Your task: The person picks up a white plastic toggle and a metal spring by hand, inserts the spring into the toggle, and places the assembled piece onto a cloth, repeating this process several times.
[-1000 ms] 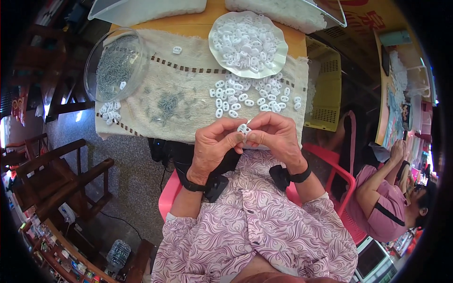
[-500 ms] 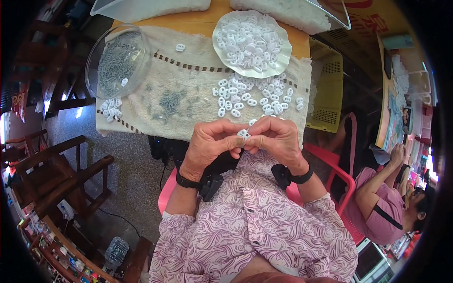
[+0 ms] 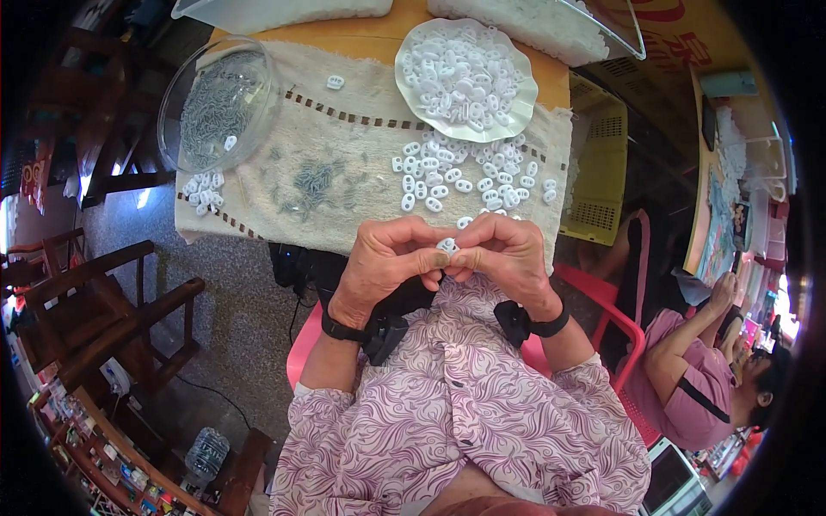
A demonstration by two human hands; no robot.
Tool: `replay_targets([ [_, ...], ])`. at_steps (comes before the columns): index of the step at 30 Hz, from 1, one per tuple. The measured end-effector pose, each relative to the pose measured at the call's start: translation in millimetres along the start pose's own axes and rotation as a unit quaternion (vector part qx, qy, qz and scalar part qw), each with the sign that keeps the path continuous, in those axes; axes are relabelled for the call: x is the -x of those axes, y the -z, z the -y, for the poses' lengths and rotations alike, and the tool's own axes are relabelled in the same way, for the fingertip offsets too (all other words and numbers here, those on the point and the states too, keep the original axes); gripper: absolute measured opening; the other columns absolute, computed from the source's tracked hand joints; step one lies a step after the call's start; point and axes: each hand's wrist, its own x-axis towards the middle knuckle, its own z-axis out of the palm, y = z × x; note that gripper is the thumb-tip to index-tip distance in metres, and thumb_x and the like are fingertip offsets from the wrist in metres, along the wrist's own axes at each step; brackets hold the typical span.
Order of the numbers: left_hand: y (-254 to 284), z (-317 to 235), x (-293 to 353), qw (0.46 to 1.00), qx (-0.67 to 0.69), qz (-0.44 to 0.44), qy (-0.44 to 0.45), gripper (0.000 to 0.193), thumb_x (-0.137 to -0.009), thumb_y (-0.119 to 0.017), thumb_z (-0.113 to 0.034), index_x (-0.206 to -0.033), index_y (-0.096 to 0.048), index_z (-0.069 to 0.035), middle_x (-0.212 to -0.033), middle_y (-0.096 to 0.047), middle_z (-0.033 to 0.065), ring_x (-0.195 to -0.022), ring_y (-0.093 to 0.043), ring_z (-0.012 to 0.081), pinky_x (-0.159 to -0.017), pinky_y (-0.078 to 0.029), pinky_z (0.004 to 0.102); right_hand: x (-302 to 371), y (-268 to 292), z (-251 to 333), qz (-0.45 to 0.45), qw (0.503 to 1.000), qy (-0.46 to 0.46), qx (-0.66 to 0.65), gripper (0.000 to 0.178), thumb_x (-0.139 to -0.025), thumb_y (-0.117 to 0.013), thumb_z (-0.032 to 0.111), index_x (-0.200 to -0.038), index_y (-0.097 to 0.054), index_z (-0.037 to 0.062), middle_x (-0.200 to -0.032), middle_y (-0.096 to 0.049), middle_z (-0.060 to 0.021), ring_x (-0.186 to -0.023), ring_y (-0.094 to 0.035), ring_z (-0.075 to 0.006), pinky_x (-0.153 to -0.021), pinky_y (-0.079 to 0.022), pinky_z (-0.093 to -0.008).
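Observation:
Between the fingertips of my left hand (image 3: 393,261) and my right hand (image 3: 499,253) is a small white two-hole plastic piece (image 3: 447,245), like a cord lock. Both thumbs and forefingers pinch it just off the cloth's near edge. Similar white pieces fill a scalloped plate (image 3: 527,107) and lie scattered on the cloth (image 3: 344,146) before it. To the left, a clear round bowl (image 3: 268,112) holds many tiny grey springs (image 3: 215,112), with one white piece among them. A loose heap of springs (image 3: 314,178) lies mid-cloth.
A small pile of white pieces (image 3: 204,193) sits below the bowl, and a lone one (image 3: 335,82) lies further back. Clear bins (image 3: 284,10) stand at the far edge. A yellow crate (image 3: 595,163) is on the right, where another person (image 3: 688,370) sits.
The white piece has tilted slightly between my fingertips. My hands stay nearly in place, while the table's contents appear shifted slightly through a small head movement.

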Motion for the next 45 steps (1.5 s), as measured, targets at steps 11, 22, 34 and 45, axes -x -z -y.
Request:
replay_targets([
  [11, 3.0, 2.3, -2.0, 0.999, 0.007, 0.037, 0.009, 0.020, -0.084, -0.067, 0.002, -0.103, -0.066, 0.005, -0.081, -0.068, 0.0121, -0.064, -0.064, 0.0110, -0.054, -0.054, 0.0210, -3.3, 6.0, 1.7, 0.038, 0.999, -0.018, -0.024, 0.008, -0.080, -0.069, -0.006, -0.083, -0.062, -0.0062, -0.081, -0.068, -0.0134, -0.070, -0.069, -0.0183, -0.059, -0.060, -0.0267],
  [22, -1.9, 8.4, -0.2, 0.999, 0.048, 0.003, -0.004, 0.025, -0.085, -0.065, 0.000, -0.109, -0.064, 0.006, -0.085, -0.068, 0.0117, -0.069, -0.065, 0.0122, -0.058, -0.056, 0.0234, -8.4, 9.2, 6.2, 0.045, 0.994, -0.070, -0.072, 0.009, -0.085, -0.066, -0.002, -0.091, -0.061, -0.0066, -0.084, -0.068, -0.0161, -0.072, -0.069, -0.0186, -0.062, -0.059, -0.0274],
  [34, -3.5, -1.5, -2.8, 0.997, 0.025, -0.057, -0.045, 0.023, -0.087, -0.064, -0.001, -0.110, -0.062, 0.003, -0.086, -0.065, 0.0061, -0.072, -0.063, 0.0101, -0.061, -0.056, 0.0245, -4.1, 10.6, 5.3, 0.005, 1.000, 0.020, 0.009, 0.010, -0.088, -0.063, 0.002, -0.096, -0.063, -0.0045, -0.083, -0.067, -0.0084, -0.072, -0.067, -0.0135, -0.062, -0.055, -0.0241],
  [45, 7.0, -103.9, -57.6, 0.975, -0.004, -0.170, -0.146, 0.023, -0.087, -0.065, -0.009, -0.107, -0.061, 0.003, -0.083, -0.065, 0.0060, -0.064, -0.060, 0.0098, -0.058, -0.054, 0.0235, 22.4, -9.7, 60.8, 0.103, 0.950, 0.246, 0.161, 0.017, -0.078, -0.067, -0.008, -0.095, -0.065, -0.0032, -0.081, -0.064, -0.0100, -0.068, -0.065, -0.0158, -0.057, -0.051, -0.0253],
])
